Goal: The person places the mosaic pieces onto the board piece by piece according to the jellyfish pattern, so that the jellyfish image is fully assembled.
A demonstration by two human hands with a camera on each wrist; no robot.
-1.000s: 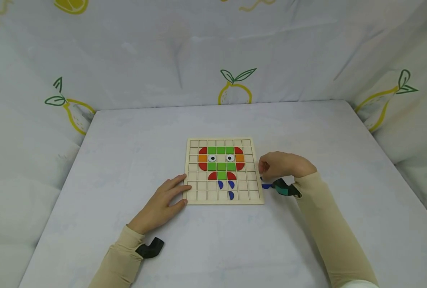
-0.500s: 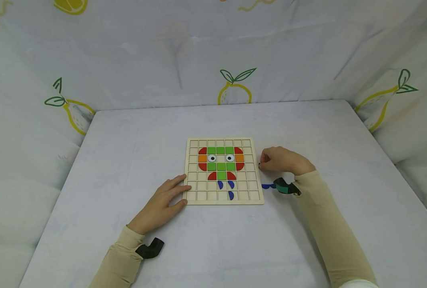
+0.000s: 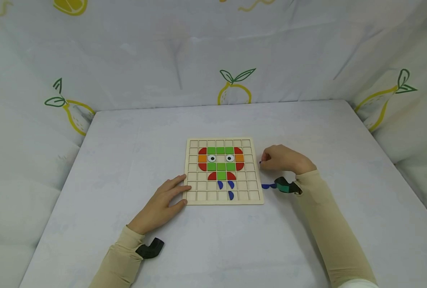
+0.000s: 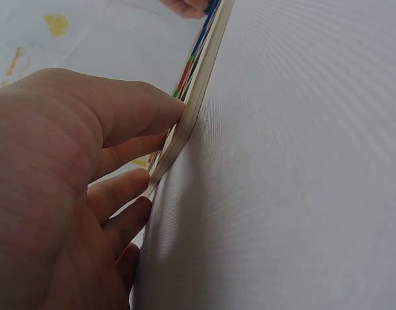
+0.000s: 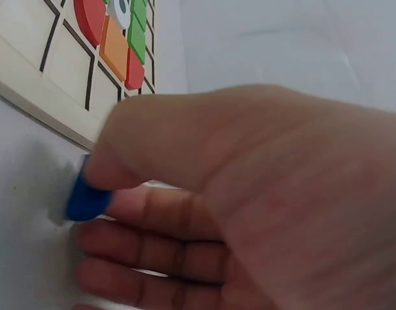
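Note:
A square wooden grid board (image 3: 202,196) lies on the table, bearing green squares (image 3: 221,175), red quarter-round pieces (image 3: 202,151), orange squares (image 3: 202,158) and two eye pieces (image 3: 211,158). Lower in the grid sit three blue half-round pieces (image 3: 231,195). My left hand (image 3: 159,208) rests at the board's left edge, its fingers spread and touching the rim. Off the right edge, my right hand (image 3: 283,159) pinches a blue piece (image 5: 88,199) between thumb and forefinger, close to the table. The fingers partly hide that piece.
Two more blue half-round pieces (image 3: 269,186) lie on the white table (image 3: 213,244) right of the board, near the right wrist's dark strap (image 3: 287,186). White cloth with lemon drawings (image 3: 235,90) stands behind and at both sides.
My right hand has moved slightly away from me, up along the board's right edge, with the blue piece showing at its fingertips. My left hand and the board have stayed in place.

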